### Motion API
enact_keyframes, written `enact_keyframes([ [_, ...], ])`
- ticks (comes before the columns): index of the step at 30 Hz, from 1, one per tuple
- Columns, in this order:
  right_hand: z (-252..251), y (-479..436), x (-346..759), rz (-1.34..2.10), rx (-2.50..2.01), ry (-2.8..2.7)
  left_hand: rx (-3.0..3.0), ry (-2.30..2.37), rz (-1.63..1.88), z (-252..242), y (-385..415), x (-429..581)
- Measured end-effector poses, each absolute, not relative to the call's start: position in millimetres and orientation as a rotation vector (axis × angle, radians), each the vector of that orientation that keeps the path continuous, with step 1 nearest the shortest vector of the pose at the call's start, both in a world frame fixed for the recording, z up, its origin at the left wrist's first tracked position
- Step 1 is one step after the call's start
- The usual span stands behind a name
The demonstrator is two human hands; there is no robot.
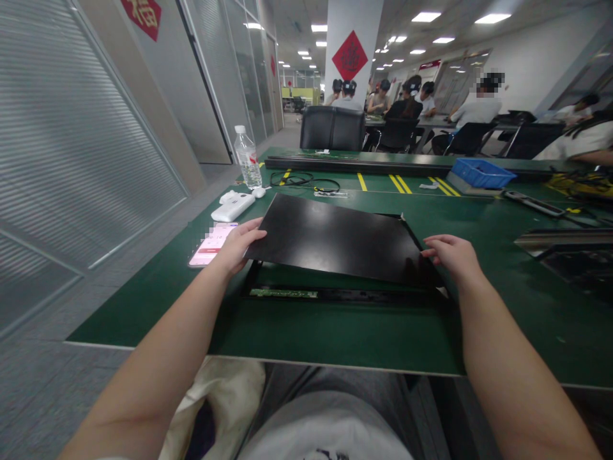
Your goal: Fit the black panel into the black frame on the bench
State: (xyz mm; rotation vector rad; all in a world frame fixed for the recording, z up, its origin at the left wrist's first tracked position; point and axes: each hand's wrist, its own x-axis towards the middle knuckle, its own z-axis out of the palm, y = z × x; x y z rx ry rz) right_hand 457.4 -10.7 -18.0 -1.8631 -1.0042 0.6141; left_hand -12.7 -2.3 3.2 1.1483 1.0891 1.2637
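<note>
Across the whole work area, a green table (158, 306), smooth and flat, with yellow tape stripes toward the back. Along its rear, a long, straight, dark bar (359, 167). Near the front middle, a thin black frame (373, 297), rectangular and hollow, with table green showing through. Above it, a black panel (330, 236): thin, flat, rectangular, glossy, with pale light smeared across its upper face. Long axis running left to right, slanting down rightward, with the left end raised above the frame and the right end close to it. At the left end, the left hand (238, 246), holding the panel between thumb and fingers. At the right edge, the right hand (453, 255), with bent fingers; gripping or merely touching, impossible to tell. Farther back, a blue plastic tray (483, 181), shallow and boxy. At back left, a clear bottle (248, 160) with a white cap. Beside the left hand, a flat phone (215, 246), lit pink. Nearer the bottle, a white, round-cornered case (233, 207). Along the frame's near side, a narrow green circuit strip (282, 294).
</note>
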Motion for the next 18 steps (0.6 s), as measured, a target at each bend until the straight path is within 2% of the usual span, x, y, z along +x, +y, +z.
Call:
enact_keyframes([
  [18, -25, -9, 465, 0.552, -1.916, -1.098, 1.116, 1.099, 1.24, 4, -4, -12],
])
